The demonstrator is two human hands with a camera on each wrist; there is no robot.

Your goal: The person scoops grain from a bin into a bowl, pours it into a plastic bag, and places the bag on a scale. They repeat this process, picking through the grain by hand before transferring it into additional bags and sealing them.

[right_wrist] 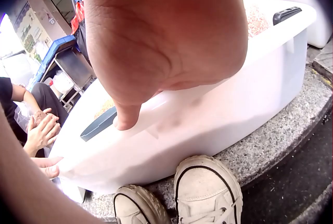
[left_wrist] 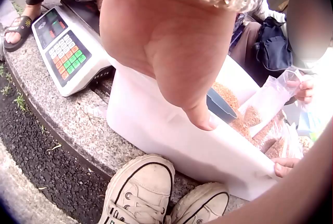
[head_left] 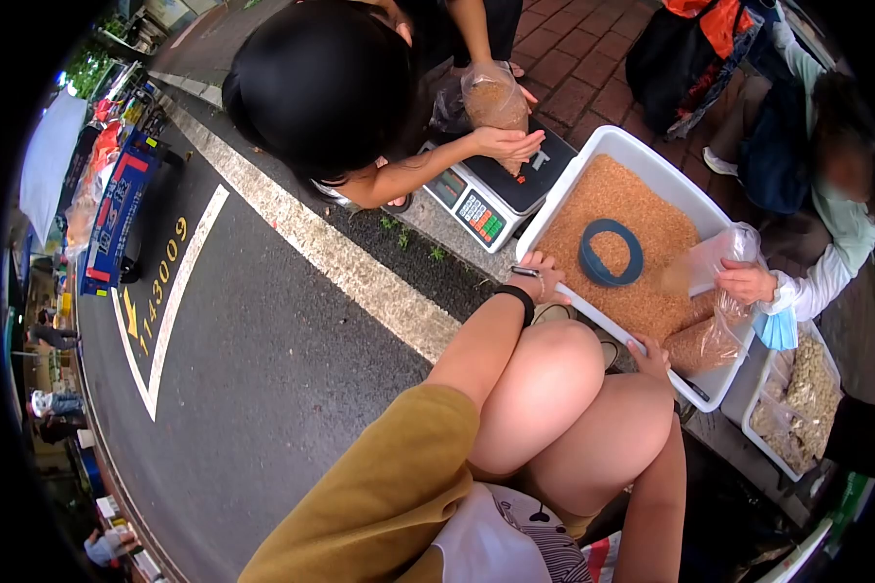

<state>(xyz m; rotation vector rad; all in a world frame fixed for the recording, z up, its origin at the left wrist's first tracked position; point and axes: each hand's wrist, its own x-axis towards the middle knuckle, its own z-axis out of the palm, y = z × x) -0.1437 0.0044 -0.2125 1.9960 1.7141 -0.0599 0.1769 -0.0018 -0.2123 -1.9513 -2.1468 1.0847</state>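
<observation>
A white plastic tub (head_left: 605, 328) stands on the kerb, filled with small reddish-tan pieces (head_left: 642, 189). My left hand (head_left: 542, 276), with a clear beaded bracelet, grips its near rim toward the scale end; the thumb (left_wrist: 200, 117) lies outside. Farther along that rim, my right hand (head_left: 653, 358) holds on too, its thumb (right_wrist: 127, 116) also outside. The other fingers are mostly hidden in the wrist views. Within the tub sits a round blue-grey dish (head_left: 628, 270) with some pieces in its middle.
At right, another person's hand (head_left: 746, 281) holds a clear plastic bag (head_left: 725, 251) over the tub. Across, a person cradles a filled bag (head_left: 496, 102) above a digital scale (head_left: 480, 219). A second tub (head_left: 749, 416) of bagged goods stands right. My shoes (left_wrist: 143, 187) are against the tub.
</observation>
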